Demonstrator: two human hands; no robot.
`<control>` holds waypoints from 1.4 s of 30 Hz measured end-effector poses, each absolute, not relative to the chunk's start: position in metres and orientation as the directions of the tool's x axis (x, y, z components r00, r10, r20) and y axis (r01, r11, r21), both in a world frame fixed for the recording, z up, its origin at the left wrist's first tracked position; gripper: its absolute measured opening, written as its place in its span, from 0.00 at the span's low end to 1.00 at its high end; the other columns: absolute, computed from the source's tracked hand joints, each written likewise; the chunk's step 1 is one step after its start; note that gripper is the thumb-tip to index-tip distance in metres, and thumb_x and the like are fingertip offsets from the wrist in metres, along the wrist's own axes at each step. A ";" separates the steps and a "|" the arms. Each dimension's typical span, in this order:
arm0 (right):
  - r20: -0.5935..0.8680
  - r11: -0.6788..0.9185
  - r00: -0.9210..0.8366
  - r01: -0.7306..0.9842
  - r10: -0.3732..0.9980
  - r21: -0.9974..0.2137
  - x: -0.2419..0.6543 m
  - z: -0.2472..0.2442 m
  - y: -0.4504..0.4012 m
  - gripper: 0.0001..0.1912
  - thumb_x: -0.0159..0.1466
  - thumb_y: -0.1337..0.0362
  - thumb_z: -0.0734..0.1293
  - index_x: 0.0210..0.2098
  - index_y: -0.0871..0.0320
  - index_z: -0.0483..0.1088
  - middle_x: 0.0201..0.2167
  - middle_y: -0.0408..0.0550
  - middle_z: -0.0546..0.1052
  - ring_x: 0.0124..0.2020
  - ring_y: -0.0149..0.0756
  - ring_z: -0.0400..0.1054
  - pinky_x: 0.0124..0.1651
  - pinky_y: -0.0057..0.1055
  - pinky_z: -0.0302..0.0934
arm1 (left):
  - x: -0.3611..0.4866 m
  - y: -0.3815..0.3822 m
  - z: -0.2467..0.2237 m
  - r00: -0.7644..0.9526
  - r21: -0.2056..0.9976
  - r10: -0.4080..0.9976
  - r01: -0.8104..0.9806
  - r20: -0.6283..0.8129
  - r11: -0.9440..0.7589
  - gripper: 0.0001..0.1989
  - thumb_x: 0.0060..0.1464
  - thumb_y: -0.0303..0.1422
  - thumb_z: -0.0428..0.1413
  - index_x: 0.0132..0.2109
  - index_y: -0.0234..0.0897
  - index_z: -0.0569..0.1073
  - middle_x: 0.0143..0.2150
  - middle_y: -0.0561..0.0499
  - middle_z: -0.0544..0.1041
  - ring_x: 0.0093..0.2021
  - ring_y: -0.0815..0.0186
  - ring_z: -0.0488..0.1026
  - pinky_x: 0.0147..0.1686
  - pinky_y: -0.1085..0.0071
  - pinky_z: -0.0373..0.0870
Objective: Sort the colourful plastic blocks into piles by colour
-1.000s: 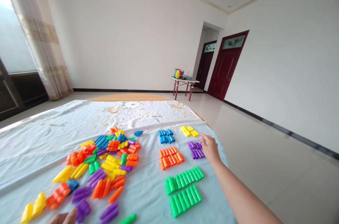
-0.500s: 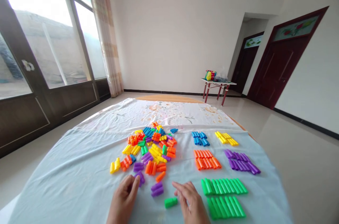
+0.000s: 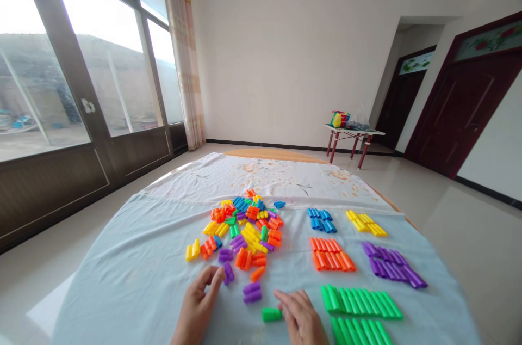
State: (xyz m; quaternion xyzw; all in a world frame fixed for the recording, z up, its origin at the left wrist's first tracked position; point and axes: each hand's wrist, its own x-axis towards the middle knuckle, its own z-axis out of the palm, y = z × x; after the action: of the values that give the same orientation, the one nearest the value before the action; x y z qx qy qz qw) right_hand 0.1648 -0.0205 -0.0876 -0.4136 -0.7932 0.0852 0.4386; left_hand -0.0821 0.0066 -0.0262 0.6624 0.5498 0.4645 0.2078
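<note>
While the right grip rests with fingers loosely bent, a green plastic tube lies on its side just left of the fingertips, its near end meeting or just below them; whether they touch it, I cannot tell. The left grip has thumb and forefinger close together beside a purple plastic piece just past their tips, and any hold on it is hidden. The green tube looks light, stiff and hard to break, but its smooth, rounded sides will probably roll or slip under a sideways push on the cloth over the desk. A light pinch across its middle, thumb on one side and forefinger on the other, should serve best. The purple pair between the two grips seems broader and less apt to roll, while the green rows right of the right grip could be nudged askew.
</note>
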 end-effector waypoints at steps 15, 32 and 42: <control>0.626 0.585 -0.176 0.607 0.760 -0.539 0.154 -0.070 -0.025 0.19 0.62 0.72 0.57 0.48 0.48 0.67 0.27 0.43 0.76 0.30 0.35 0.70 0.38 0.30 0.65 | -0.127 0.091 -0.007 0.179 0.345 0.942 0.898 0.284 -0.274 0.19 0.51 0.43 0.48 0.47 0.44 0.74 0.45 0.46 0.77 0.47 0.53 0.67 0.45 0.56 0.60; 0.616 0.581 -0.166 0.582 0.770 -0.569 0.157 -0.065 -0.029 0.18 0.63 0.71 0.57 0.49 0.47 0.67 0.29 0.43 0.76 0.31 0.34 0.70 0.40 0.29 0.64 | -0.088 0.046 -0.016 0.180 0.343 0.887 0.874 0.426 -0.343 0.21 0.55 0.42 0.47 0.54 0.45 0.66 0.51 0.47 0.72 0.50 0.62 0.68 0.48 0.64 0.65; 0.543 0.500 -0.121 0.591 0.831 -0.633 0.151 -0.051 -0.038 0.20 0.63 0.73 0.56 0.50 0.48 0.67 0.32 0.46 0.74 0.35 0.36 0.67 0.41 0.32 0.63 | -0.050 0.020 -0.038 0.357 0.406 0.809 0.726 0.467 -0.555 0.22 0.51 0.43 0.53 0.54 0.53 0.66 0.49 0.51 0.74 0.50 0.59 0.68 0.48 0.58 0.67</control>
State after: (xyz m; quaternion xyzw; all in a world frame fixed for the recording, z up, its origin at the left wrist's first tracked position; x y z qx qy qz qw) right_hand 0.1512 -0.0378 -0.0514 -0.4824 -0.7369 0.1317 0.4549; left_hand -0.0497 0.0203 -0.0376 0.8211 0.4675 0.3211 0.0645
